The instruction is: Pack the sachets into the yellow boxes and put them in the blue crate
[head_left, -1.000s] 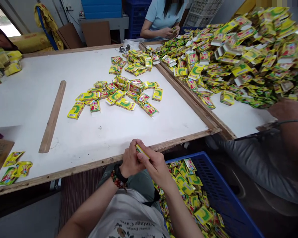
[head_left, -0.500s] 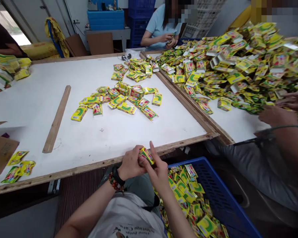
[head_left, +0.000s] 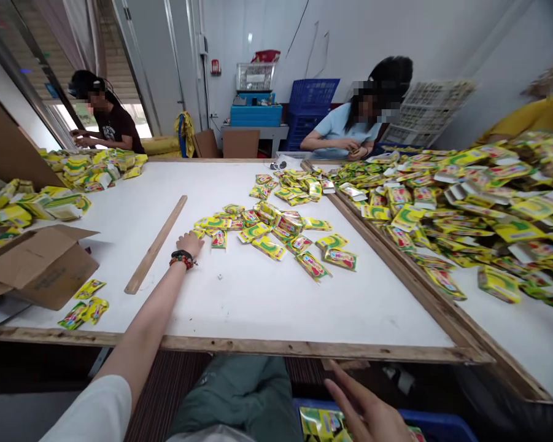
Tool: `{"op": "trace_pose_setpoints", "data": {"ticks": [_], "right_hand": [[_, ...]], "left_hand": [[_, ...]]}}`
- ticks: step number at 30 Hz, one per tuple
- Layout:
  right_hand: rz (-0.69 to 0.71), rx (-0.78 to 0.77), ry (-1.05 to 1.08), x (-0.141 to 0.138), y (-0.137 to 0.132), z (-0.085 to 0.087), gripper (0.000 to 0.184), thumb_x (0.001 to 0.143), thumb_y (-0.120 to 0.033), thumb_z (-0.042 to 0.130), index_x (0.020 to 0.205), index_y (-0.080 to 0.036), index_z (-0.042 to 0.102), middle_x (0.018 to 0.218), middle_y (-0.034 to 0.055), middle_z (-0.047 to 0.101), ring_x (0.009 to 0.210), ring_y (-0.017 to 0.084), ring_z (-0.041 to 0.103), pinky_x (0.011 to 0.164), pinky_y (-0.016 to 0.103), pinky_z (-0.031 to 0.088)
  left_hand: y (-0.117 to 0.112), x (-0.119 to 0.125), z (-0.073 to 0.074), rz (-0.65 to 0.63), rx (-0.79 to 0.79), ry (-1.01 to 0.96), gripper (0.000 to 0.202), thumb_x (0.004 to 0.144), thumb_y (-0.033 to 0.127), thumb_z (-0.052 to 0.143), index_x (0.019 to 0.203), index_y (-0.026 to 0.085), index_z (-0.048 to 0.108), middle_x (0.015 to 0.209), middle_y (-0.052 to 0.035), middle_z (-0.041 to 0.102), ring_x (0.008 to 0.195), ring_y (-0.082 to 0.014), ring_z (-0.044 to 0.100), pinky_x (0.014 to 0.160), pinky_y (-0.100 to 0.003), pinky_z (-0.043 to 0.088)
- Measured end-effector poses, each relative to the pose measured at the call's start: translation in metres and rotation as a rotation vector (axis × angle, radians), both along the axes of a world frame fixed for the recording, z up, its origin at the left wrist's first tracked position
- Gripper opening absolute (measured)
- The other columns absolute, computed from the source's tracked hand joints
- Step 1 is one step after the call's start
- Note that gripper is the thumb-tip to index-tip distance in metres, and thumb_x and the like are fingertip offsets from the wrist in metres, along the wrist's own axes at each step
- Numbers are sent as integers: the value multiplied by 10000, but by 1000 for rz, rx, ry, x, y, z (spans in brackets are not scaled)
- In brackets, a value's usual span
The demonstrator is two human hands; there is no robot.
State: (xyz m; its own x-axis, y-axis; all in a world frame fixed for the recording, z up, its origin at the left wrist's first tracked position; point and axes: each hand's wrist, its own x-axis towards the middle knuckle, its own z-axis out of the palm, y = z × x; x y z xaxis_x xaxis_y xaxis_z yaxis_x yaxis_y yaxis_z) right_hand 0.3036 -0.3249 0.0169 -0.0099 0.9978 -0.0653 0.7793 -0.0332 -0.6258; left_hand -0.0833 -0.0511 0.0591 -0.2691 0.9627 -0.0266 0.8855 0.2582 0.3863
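My left hand (head_left: pixel 189 244) is stretched far out over the white table (head_left: pixel 239 301), its fingers curled over a yellow packet (head_left: pixel 197 233) at the left end of a loose pile of yellow-green packets (head_left: pixel 276 230). A beaded bracelet and a dark band sit on that wrist. My right hand (head_left: pixel 363 411) hovers low at the bottom edge, fingers spread and holding nothing, just above a blue crate (head_left: pixel 446 426) that contains more packets (head_left: pixel 320 423).
A wooden strip (head_left: pixel 155 245) lies left of my left hand. An open cardboard box (head_left: pixel 41 264) and loose sachets (head_left: pixel 85 307) sit at the near left. A big heap of packets (head_left: pixel 488 196) covers the right table. Other people (head_left: pixel 345 129) work at the far sides.
Both hands were together at the table's near edge on one packet. Now my left arm has reached out to the pile, my right hand has dropped open over the crate, and the view has tilted up.
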Motion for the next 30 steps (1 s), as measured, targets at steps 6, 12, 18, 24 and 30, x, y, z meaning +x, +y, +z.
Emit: {"op": "trace_pose_setpoints", "data": {"ticks": [6,12,18,24,30], "right_hand": [[22,108,314,-63,31,11,423,863,-435,544,1200,-211,669,1141,106,707,1011,289,692,854,393,563],[-45,168,533,-97,57,46,355,886,-434,529,1003,-156,717,805,64,741,681,174,672,599,245,516],[-267,264,286,-99,55,55,440,871,-425,518,498,-191,517,417,-53,370,419,91,311,430,238,242],[-116,64,884,-91,54,42,332,837,-451,568,735,-158,685,623,2,616,608,151,544,583,253,441],[-145,57,984,-97,48,33,367,803,-376,638,1126,-216,710,1109,61,724,1018,247,649,913,361,487]], "left_hand": [[-52,36,-9,-411,-42,-181,315,825,296,575,1094,131,586,1019,-108,675,953,-248,606,844,-354,472],[-155,114,-11,-910,-206,-972,318,748,379,716,984,178,647,901,-43,688,801,-200,635,704,-310,517],[-207,164,-42,-478,248,-758,746,677,315,752,1305,216,363,1222,-114,572,992,-255,619,832,-406,519],[-211,177,-66,-530,484,-667,507,758,280,654,1174,253,366,1057,-56,596,878,-209,637,707,-338,528],[-209,175,-67,-653,454,-607,649,723,292,643,1248,219,267,1155,-109,549,942,-242,626,738,-368,510]]}}
